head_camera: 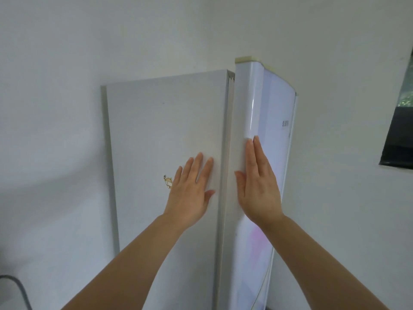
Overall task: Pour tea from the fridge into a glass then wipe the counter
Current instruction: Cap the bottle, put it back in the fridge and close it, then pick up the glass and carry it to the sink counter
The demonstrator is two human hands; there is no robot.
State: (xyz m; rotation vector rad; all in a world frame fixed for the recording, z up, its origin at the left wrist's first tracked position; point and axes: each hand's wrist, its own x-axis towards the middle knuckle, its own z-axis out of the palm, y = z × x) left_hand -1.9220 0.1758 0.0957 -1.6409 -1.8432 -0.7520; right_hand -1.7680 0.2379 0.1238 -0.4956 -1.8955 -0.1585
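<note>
With the flat left hand (190, 193) bracing the fridge (165, 139), the right hand (259, 186), fingers seemingly hooked around the door (252, 104) edge, should pull steadily.

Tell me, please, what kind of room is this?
Probably a home kitchen corner. A white fridge stands against plain walls, its door slightly ajar, and a small sticker decorates its side.

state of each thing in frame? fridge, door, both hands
fridge body: upright, side panel facing the camera
fridge door: slightly ajar, gap at top edge
left hand: flat on the side panel, fingers spread, holding nothing
right hand: flat against the door edge, fingers straight
sticker: stuck on the side panel
</note>
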